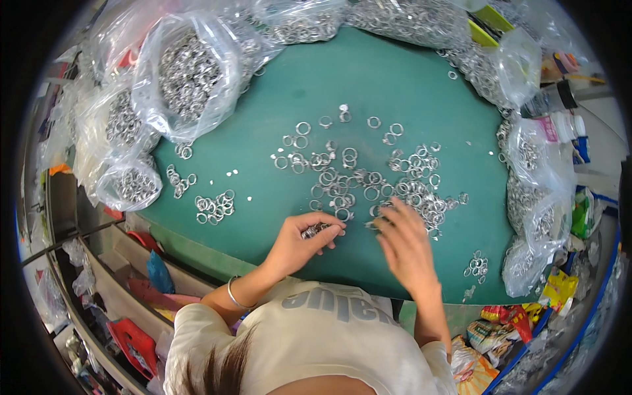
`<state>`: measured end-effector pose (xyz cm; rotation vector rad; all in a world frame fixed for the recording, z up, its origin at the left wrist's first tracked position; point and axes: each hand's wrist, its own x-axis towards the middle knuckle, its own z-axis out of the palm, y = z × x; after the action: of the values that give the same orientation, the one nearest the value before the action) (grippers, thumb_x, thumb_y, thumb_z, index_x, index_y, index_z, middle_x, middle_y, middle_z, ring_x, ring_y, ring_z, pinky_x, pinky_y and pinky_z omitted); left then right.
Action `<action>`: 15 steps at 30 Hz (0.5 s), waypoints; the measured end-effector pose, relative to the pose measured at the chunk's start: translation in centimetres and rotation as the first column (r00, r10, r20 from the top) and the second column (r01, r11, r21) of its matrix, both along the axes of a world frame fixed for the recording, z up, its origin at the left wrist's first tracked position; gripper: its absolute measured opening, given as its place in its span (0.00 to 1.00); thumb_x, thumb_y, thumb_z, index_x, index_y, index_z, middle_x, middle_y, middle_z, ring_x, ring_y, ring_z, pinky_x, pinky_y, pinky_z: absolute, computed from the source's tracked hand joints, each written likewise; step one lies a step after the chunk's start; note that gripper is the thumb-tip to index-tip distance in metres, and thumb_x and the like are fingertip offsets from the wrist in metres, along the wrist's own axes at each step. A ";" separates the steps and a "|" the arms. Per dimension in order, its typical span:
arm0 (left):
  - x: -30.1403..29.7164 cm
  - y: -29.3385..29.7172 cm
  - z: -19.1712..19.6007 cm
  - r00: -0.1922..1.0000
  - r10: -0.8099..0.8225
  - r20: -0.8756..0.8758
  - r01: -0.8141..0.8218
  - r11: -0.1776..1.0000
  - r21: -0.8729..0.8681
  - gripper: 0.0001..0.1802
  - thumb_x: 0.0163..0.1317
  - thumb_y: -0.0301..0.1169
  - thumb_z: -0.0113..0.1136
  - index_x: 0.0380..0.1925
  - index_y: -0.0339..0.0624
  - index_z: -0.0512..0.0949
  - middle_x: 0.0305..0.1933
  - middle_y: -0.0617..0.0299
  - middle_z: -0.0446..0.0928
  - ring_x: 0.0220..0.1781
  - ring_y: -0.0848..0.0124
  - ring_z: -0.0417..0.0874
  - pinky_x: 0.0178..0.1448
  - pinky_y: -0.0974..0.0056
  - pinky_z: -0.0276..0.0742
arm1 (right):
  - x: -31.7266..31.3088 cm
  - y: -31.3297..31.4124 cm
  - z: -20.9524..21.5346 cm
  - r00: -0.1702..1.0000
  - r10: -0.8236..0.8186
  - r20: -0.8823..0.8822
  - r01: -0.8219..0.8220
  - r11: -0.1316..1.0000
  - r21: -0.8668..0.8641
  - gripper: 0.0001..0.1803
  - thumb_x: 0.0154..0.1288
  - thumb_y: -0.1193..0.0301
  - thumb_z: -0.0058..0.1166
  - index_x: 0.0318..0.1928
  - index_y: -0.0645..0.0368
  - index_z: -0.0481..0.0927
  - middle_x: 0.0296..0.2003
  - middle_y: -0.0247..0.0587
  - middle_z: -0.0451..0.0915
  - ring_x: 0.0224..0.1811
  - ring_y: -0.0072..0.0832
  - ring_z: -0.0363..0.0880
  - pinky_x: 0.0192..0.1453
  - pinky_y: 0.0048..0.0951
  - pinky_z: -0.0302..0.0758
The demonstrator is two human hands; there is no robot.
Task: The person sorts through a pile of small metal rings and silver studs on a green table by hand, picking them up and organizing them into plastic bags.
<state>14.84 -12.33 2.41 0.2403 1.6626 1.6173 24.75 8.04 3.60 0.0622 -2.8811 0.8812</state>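
Left hand [299,240] pinches a short stack of rings [316,229], axis sideways; right hand [403,240], fingers spread, over loose rings [411,191]

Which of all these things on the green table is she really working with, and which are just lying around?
In use:
- left hand, pinching a small bunch of metal rings
- right hand, reaching into the loose rings spread on the green table

Lying about:
- clear bags of rings around the table's edge
- small separate pile of rings
- white bottles
- colourful packets
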 end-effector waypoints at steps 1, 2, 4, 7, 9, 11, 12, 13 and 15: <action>0.5 0.5 -0.3 0.968 -0.030 -0.247 0.022 0.999 -0.038 0.05 0.61 0.25 0.60 0.35 0.35 0.80 0.38 0.57 0.80 0.33 0.72 0.81 0.33 0.69 0.76 | 0.5 -0.9 0.7 0.998 -0.009 0.063 0.012 0.999 -0.046 0.14 0.52 0.79 0.58 0.42 0.62 0.80 0.46 0.44 0.77 0.61 0.45 0.70 0.66 0.48 0.63; 0.9 1.1 -0.4 0.876 -0.064 -0.479 0.031 0.997 -0.076 0.05 0.60 0.25 0.60 0.34 0.35 0.80 0.39 0.56 0.81 0.33 0.71 0.81 0.34 0.68 0.77 | 1.5 -0.9 0.8 0.999 0.001 0.054 0.003 0.997 -0.078 0.14 0.52 0.79 0.58 0.42 0.62 0.81 0.47 0.43 0.77 0.61 0.45 0.70 0.66 0.48 0.63; 1.0 2.1 0.2 0.814 -0.168 -0.556 0.103 0.984 -0.145 0.05 0.55 0.23 0.63 0.32 0.37 0.80 0.45 0.57 0.81 0.32 0.66 0.82 0.36 0.66 0.78 | 3.1 -0.8 0.5 0.999 0.021 0.032 -0.017 0.990 -0.140 0.13 0.52 0.79 0.58 0.42 0.62 0.81 0.48 0.43 0.77 0.61 0.45 0.70 0.65 0.48 0.63; 0.9 3.3 1.0 0.714 -0.323 -0.621 0.202 0.945 -0.259 0.04 0.54 0.24 0.64 0.30 0.39 0.80 0.49 0.59 0.80 0.30 0.63 0.82 0.34 0.65 0.78 | 4.0 0.3 -1.1 0.912 -0.401 -0.092 0.398 0.916 -0.045 0.20 0.53 0.75 0.60 0.49 0.61 0.77 0.54 0.47 0.72 0.61 0.50 0.66 0.64 0.49 0.61; 0.9 4.1 1.1 0.613 -0.387 -0.689 0.238 0.922 -0.307 0.05 0.52 0.24 0.65 0.30 0.39 0.80 0.51 0.61 0.79 0.29 0.62 0.81 0.32 0.64 0.78 | 2.8 0.9 -1.0 0.859 -0.511 -0.035 0.512 0.855 0.086 0.30 0.56 0.70 0.61 0.60 0.59 0.69 0.63 0.50 0.62 0.67 0.54 0.55 0.67 0.51 0.54; 0.6 4.5 0.6 0.529 -0.428 -0.733 0.225 0.903 -0.366 0.05 0.52 0.24 0.65 0.29 0.40 0.80 0.50 0.61 0.80 0.30 0.62 0.82 0.31 0.63 0.77 | 2.0 0.3 -1.4 0.906 -0.423 0.006 0.419 0.901 0.113 0.32 0.56 0.67 0.62 0.61 0.57 0.68 0.65 0.48 0.60 0.69 0.53 0.53 0.67 0.57 0.52; 0.5 4.7 0.5 0.485 -0.447 -0.751 0.215 0.894 -0.394 0.05 0.51 0.24 0.65 0.29 0.40 0.79 0.50 0.61 0.80 0.30 0.62 0.82 0.31 0.63 0.77 | 1.7 -0.3 -1.1 0.922 -0.385 0.041 0.379 0.919 0.112 0.32 0.56 0.66 0.62 0.62 0.56 0.68 0.65 0.47 0.59 0.69 0.52 0.52 0.67 0.59 0.51; 0.1 4.5 0.7 0.510 -0.425 -0.748 0.172 0.903 -0.395 0.05 0.51 0.24 0.65 0.30 0.40 0.80 0.49 0.61 0.80 0.30 0.62 0.82 0.31 0.63 0.77 | 1.9 -0.8 -0.9 0.938 -0.336 0.088 0.326 0.939 0.109 0.30 0.56 0.68 0.61 0.60 0.55 0.70 0.65 0.42 0.61 0.69 0.46 0.54 0.68 0.60 0.49; -0.8 4.4 1.3 0.556 -0.375 -0.741 0.088 0.914 -0.397 0.06 0.51 0.23 0.64 0.31 0.41 0.81 0.47 0.61 0.81 0.32 0.61 0.83 0.32 0.63 0.77 | 2.7 -0.2 -0.6 0.972 -0.211 0.103 0.198 0.973 0.117 0.28 0.55 0.69 0.61 0.58 0.54 0.72 0.64 0.40 0.63 0.69 0.42 0.56 0.68 0.60 0.49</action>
<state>14.01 -7.97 3.69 1.1373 2.4057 1.0177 27.41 7.79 2.95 -0.2802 -2.9681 0.7167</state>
